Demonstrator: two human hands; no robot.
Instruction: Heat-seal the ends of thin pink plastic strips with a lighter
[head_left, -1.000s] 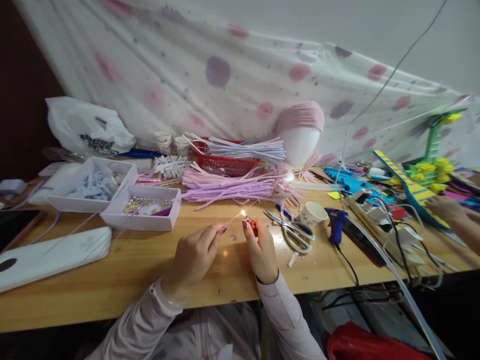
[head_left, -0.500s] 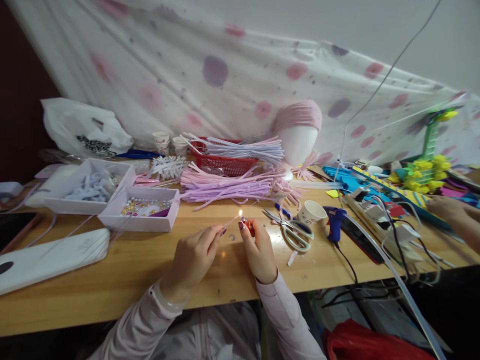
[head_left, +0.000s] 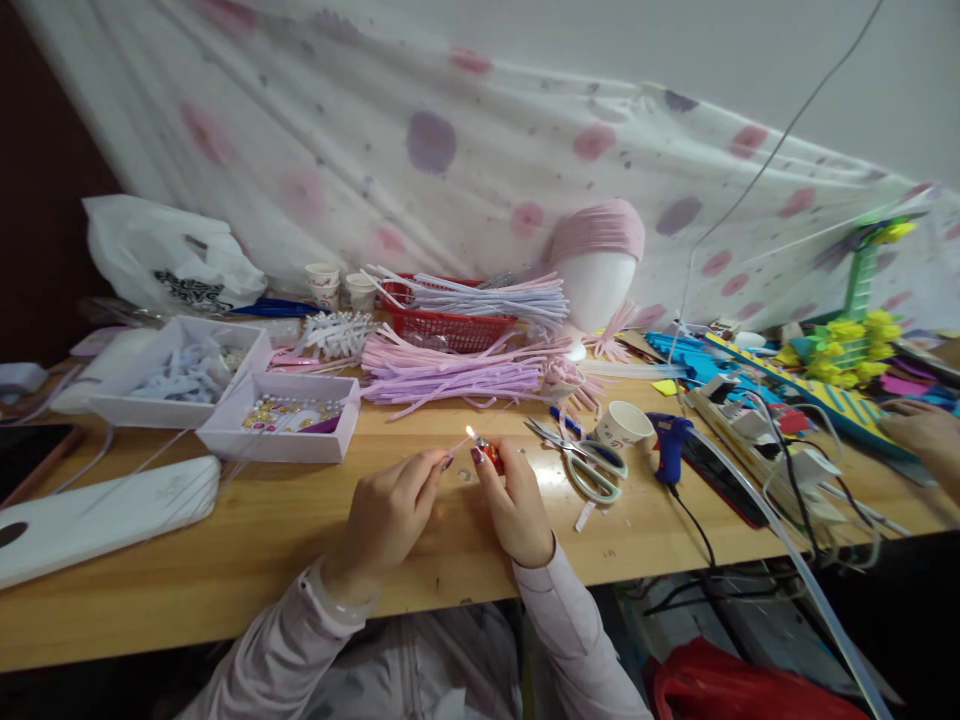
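Between the thumb and fingers of my left hand [head_left: 394, 510] is pinched a thin, pale cord [head_left: 459, 446], its free end pointing right towards a small flame [head_left: 470, 432]. My right hand [head_left: 519, 505] is closed around a red lighter [head_left: 491, 455], which is lit and tilted to the left. The flame touches or nearly touches the cord's tip; I cannot tell which. Just right of my right hand lie scissors [head_left: 589, 465] with pale handles, their blades slightly apart. The cord's other end is hidden in my left hand.
Behind my hands are bundles of pink and purple fuzzy stems [head_left: 450, 380] and a red basket [head_left: 442, 330]. A box of beads [head_left: 274, 447] stands left. At right are a paper cup [head_left: 624, 424], a blue glue gun [head_left: 670, 445], cables and another person's hand [head_left: 919, 430].
The lighter and its flame have shifted slightly left, and the lighter leans more towards the cord. My left hand has hardly moved. The other person's hand at right has moved a little.
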